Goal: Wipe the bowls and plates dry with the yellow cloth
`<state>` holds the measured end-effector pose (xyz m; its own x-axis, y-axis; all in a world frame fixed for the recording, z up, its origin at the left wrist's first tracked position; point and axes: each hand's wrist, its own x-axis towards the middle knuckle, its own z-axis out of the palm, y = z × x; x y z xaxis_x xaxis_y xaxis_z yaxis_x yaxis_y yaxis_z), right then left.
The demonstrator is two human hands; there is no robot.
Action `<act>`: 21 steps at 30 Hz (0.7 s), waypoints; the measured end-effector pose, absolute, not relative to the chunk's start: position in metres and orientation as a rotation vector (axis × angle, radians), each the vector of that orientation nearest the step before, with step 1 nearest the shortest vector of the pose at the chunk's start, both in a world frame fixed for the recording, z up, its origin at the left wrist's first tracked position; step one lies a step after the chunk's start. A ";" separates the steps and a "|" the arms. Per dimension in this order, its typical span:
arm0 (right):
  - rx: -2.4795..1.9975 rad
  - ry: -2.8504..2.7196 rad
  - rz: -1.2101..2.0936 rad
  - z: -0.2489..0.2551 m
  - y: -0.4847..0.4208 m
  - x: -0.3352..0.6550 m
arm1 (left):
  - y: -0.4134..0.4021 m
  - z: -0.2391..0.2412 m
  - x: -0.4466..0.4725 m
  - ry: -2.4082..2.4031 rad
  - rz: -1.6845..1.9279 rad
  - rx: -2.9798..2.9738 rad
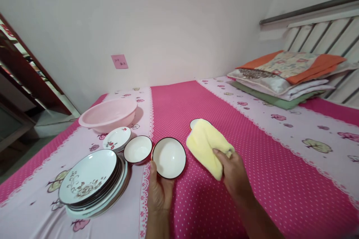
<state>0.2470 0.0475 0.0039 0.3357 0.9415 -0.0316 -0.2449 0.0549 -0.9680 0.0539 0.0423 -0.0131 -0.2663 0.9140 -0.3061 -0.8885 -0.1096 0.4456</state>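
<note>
My left hand [159, 190] grips a small white bowl with a dark rim [169, 157], tilted so its inside faces me, just above the pink sheet. My right hand [235, 174] is closed on a yellow cloth [206, 145] to the right of that bowl. Behind the cloth a second small bowl [196, 122] lies partly hidden. Another white bowl [138, 149] sits on the bed left of the held one.
A stack of floral plates [89, 181] lies at the front left, small saucers [117, 138] behind it, and a pink basin [108, 114] beyond. Folded bedding [283, 76] is piled at the far right by the headboard. A wall runs along the back.
</note>
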 end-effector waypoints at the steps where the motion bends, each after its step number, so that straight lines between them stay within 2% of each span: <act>1: -1.158 -0.890 0.999 0.009 0.042 0.243 | 0.042 -0.011 0.057 0.669 1.717 0.052; 6: -0.980 -1.510 0.726 0.004 0.027 0.207 | 0.040 -0.018 0.073 0.598 1.680 0.256; 8: -0.919 -1.591 0.720 -0.004 0.029 0.192 | 0.037 -0.023 0.078 0.596 1.671 0.404; 15: -0.873 -0.871 1.356 0.004 0.040 0.186 | 0.027 -0.022 0.071 0.559 1.430 0.677; 21: -0.693 -0.579 1.677 0.009 0.041 0.190 | 0.026 -0.028 0.058 0.461 1.411 0.736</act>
